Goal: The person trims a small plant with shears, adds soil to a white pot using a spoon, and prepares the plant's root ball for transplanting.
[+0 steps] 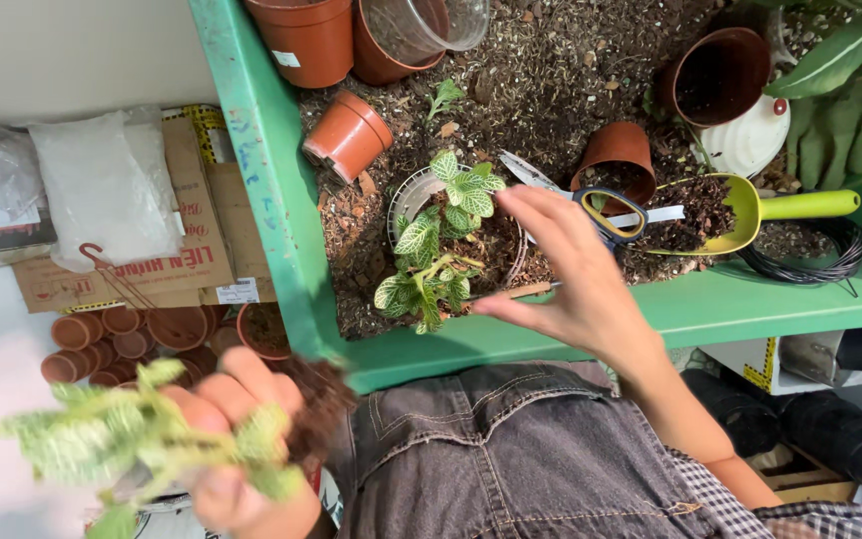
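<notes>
Two hands: left hand (236, 439) grip holds plant cutting (127, 434); right hand (566, 274) spread wide; white bag (102, 185) on cardboard.

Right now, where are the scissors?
In the head view, the scissors lie on the soil in the green tray, right of centre, between the potted plant and the yellow scoop, just beyond the right hand.

Green wooden potting tray (281, 240) holds loose dark soil (551, 80); white-veined leafy plant in its clear round pot (446, 240) sits centre-front; blue-and-yellow-handled scissors (601, 212) just right of it; yellow-green plastic scoop (740, 210) further right; small toppled terracotta pot (348, 135) behind-left.
</notes>
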